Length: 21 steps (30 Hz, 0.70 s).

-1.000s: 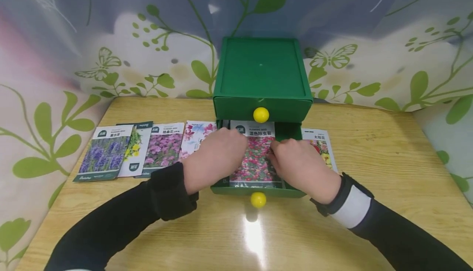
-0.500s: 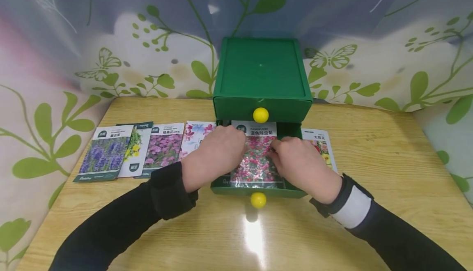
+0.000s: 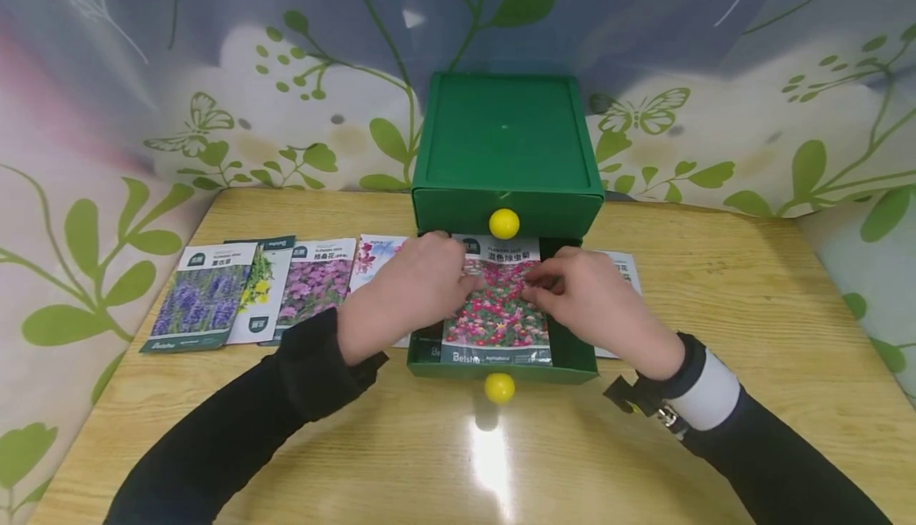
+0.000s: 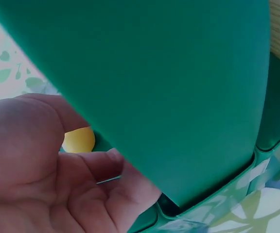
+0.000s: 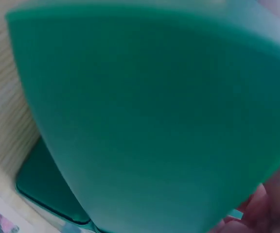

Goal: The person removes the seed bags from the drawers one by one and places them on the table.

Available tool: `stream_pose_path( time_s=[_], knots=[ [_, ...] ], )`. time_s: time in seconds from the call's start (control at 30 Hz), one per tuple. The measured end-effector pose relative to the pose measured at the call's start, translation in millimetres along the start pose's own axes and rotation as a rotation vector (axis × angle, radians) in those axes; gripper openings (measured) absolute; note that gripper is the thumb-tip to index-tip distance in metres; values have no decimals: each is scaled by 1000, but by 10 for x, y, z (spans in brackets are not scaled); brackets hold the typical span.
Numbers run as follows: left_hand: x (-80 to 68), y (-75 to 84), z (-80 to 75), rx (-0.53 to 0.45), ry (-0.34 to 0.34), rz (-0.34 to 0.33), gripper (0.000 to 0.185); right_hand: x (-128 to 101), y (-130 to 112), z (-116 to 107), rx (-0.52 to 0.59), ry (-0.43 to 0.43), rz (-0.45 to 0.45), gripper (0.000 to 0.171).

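Observation:
A seed packet with pink flowers lies face up in the pulled-out lower drawer of a green drawer box. At its left edge, my left hand rests its thumb over the face. My right hand has thumb and forefinger slightly apart at the packet's right side. In the left wrist view, the drawer's green side wall hides my left fingertips, and a yellow knob shows between the fingers. The right wrist view has mostly green drawer wall, with part of my right hand at its edge.
The shut upper drawer overhangs the packet's far end. To the left lie several seed packets in an overlapping row. Another packet is partly hidden by the right hand. A patterned curtain stands behind the table.
The packet has shifted slightly and turned a little in the drawer. My right hand has moved outward, its thumb and forefinger parting. My left thumb has come into view over the packet.

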State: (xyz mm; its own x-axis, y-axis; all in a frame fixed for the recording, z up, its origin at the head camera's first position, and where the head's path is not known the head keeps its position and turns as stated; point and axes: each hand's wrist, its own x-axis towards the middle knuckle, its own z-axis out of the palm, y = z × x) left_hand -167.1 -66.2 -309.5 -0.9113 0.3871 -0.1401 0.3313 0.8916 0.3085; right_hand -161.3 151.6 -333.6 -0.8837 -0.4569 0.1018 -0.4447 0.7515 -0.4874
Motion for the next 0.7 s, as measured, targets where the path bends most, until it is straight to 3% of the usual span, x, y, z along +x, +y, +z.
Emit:
stream_pose_path(
  time_s=[0.3,0.5,0.7],
  knots=[
    [-14,-87,-47,-207,51,-1,18,-30,111,-86,232,-6,125,21],
    [-19,-168,-43,-334,52,9,15,-60,139,-135,350,-33,227,23],
    [-30,-226,-41,-523,29,-27,17,-78,149,-174,462,-41,299,24]
  ],
)
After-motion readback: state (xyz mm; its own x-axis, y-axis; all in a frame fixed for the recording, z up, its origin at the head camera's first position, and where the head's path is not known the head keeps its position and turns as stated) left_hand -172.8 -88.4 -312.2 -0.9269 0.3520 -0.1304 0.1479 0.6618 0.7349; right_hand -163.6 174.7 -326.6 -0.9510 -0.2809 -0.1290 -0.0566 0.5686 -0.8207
